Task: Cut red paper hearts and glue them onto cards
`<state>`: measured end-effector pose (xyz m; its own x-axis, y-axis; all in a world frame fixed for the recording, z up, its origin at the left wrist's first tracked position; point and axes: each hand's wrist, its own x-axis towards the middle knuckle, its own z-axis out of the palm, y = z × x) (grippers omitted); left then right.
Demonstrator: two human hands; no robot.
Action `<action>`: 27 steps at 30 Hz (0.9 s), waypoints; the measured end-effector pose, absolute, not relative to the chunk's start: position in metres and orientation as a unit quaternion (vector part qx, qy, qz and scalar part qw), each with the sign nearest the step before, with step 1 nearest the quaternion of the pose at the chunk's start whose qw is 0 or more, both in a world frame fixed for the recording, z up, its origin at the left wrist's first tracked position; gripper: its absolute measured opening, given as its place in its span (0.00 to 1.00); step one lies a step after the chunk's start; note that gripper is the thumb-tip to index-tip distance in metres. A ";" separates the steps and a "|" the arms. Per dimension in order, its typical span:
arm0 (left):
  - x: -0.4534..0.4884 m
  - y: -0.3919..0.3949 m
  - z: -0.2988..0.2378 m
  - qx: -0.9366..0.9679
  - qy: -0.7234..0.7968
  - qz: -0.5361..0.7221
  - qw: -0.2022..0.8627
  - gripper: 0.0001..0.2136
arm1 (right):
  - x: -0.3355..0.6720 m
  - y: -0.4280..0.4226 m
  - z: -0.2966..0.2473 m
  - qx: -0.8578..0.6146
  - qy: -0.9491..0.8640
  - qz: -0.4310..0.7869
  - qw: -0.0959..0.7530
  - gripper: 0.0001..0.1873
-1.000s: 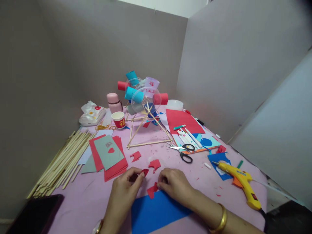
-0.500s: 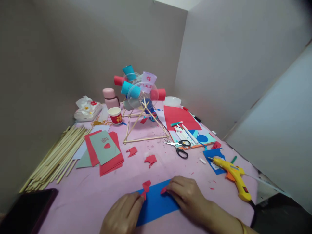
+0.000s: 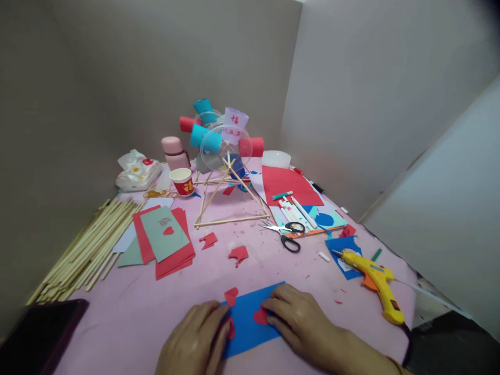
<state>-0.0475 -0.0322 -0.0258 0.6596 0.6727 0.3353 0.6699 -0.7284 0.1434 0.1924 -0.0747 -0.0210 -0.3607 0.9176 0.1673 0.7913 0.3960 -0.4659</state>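
A strip of blue paper lies in front of me on the pink tabletop. My right hand rests on its right end, fingers curled with the tips on the edge of a red paper heart lying on the blue. At the left end, my left hand has its fingers bent together at a second red paper heart, which they partly cover. Another red paper heart lies just above, at the strip's upper left edge.
A yellow glue gun lies at right, near black-handled scissors and markers. Behind stands a stick-framed wheel with coloured paper cups. Wooden sticks, card sheets and a phone are on the left.
The right-hand heart now lies flatter and shows more of its shape on the blue strip. My left fingers have shifted slightly, and the upper heart appears separated from the one beneath it.
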 end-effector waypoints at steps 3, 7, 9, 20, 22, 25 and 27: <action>-0.031 -0.022 -0.012 0.866 0.465 0.176 0.057 0.12 | 0.189 -0.072 -0.022 -0.552 -0.793 0.182 0.183 0.11; -0.015 -0.014 -0.007 0.847 0.500 0.148 0.107 0.07 | 0.190 -0.071 -0.027 -0.550 -0.787 0.201 0.194 0.12; -0.013 -0.014 -0.009 0.845 0.498 0.151 0.124 0.05 | 0.191 -0.072 -0.029 -0.550 -0.782 0.211 0.205 0.12; -0.014 -0.044 -0.026 0.929 0.268 0.228 -0.112 0.13 | 0.189 -0.071 -0.022 -0.559 -0.778 0.210 0.195 0.07; -0.008 -0.048 -0.033 0.925 0.258 0.237 -0.145 0.15 | 0.187 -0.072 -0.022 -0.562 -0.781 0.198 0.190 0.06; 0.000 -0.054 -0.048 0.910 0.272 0.270 -0.157 0.18 | 0.186 -0.072 -0.024 -0.570 -0.779 0.185 0.184 0.06; 0.001 -0.057 -0.055 0.904 0.275 0.287 -0.160 0.19 | 0.185 -0.073 -0.026 -0.573 -0.778 0.181 0.183 0.06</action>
